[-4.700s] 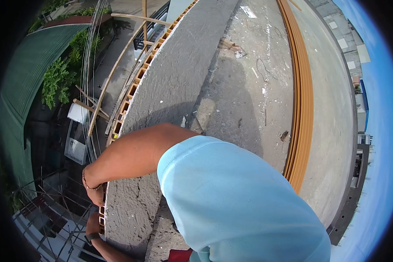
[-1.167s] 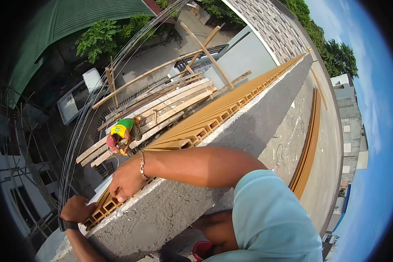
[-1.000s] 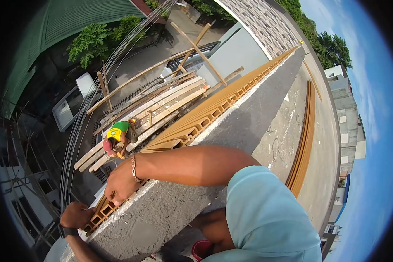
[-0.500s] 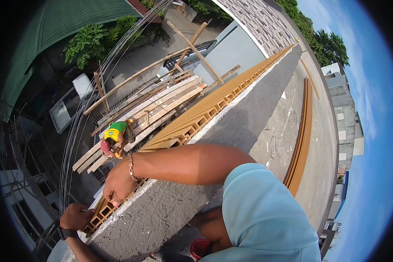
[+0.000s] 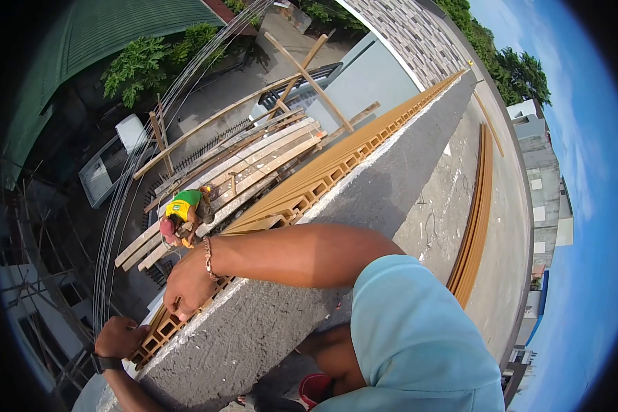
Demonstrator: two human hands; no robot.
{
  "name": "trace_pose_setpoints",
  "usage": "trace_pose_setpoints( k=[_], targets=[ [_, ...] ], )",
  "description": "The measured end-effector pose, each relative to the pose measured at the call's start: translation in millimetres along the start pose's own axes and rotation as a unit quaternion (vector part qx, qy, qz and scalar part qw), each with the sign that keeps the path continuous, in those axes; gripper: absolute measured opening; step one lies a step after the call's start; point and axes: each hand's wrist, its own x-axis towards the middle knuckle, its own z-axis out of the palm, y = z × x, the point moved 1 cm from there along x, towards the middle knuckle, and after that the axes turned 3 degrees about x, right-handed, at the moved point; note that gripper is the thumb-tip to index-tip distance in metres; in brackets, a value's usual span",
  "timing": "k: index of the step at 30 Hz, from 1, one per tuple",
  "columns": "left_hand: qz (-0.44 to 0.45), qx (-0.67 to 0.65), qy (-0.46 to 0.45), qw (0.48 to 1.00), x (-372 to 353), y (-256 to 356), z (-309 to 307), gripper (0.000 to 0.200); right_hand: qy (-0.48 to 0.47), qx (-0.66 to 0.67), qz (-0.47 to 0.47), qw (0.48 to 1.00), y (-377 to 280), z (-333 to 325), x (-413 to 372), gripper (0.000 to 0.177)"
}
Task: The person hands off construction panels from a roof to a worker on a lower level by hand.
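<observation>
Currently both hands are at the near end of the hollow brick course (image 5: 323, 182) that tops the rendered wall (image 5: 268, 323). Right hand (image 5: 187, 288): fingers bent down onto the end bricks; I cannot tell if they grasp anything. Left hand (image 5: 117, 335): against the outer face, fingers hidden. Judged step: steadying an end brick. The next move calls for a firm hold above the drop. No containers in view; the brick cells show hollow.

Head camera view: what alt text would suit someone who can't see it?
A person leans over a rendered rooftop wall, right hand and left hand on its bricks. Far below, another person crouches on planks.
</observation>
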Motion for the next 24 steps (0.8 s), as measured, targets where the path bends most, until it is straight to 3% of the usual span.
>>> trace_pose_setpoints(
  k=[24],
  targets=[
    [0.009, 0.008, 0.007, 1.0, -3.4, 6.4, -4.0, 0.044, 0.003, 0.008, -0.004, 1.0, -0.3, -0.2, -0.7, 0.034]
  ],
)
